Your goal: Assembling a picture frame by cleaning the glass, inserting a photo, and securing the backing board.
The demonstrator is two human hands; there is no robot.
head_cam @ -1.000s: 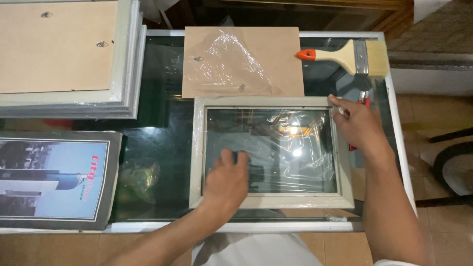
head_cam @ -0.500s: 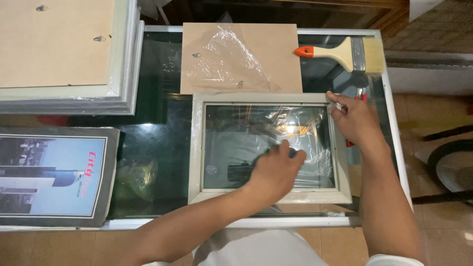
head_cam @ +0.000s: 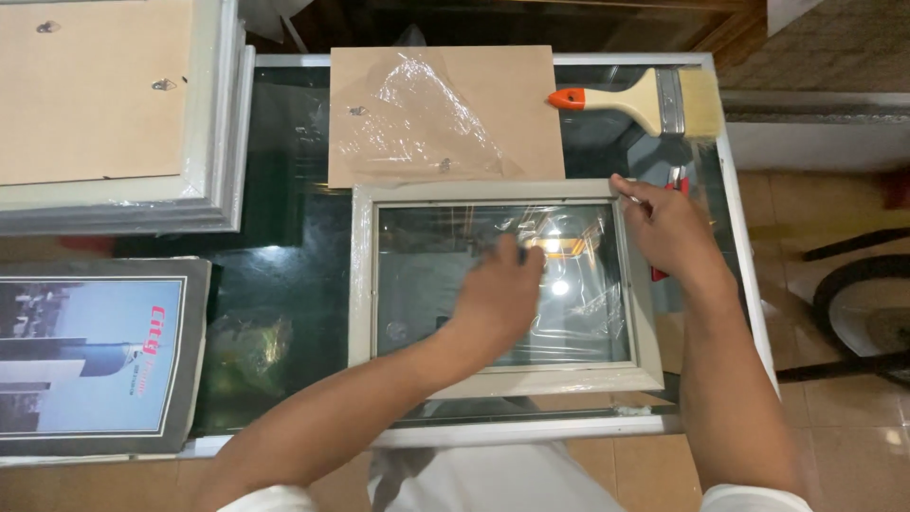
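Glass fills the pale frame (head_cam: 502, 289) lying flat in front of me on the dark, glossy tabletop (head_cam: 284, 284), and a lamp glares back off the pane. My left hand (head_cam: 498, 299) rests on that pane near its middle, palm down, the fingers (head_cam: 517, 256) loosely curled and pressed together against the glass; whether anything sits under them I cannot tell. My right hand (head_cam: 673, 232) sits at the frame's upper right corner, fingertips pinched on the rim there, holding the frame in place. Wrinkled clear film (head_cam: 588, 303) lies over the right part of the pane, between my two hands.

Just beyond the frame, touching its far edge, lies a brown backing board (head_cam: 441, 114) with more crumpled clear film on it. To the right of the board a flat paintbrush (head_cam: 645, 100) with a pale wooden handle and an orange tip lies across the tabletop's far corner. Something red (head_cam: 678, 180) peeks out behind my right hand; too much is hidden to say what it is. On my far left a stack of frames (head_cam: 114, 114) lies face down, brown backs up, and nearer me on that side sits a dark-framed picture (head_cam: 90, 356) of a building against blue sky, hanging over the tabletop's edge.
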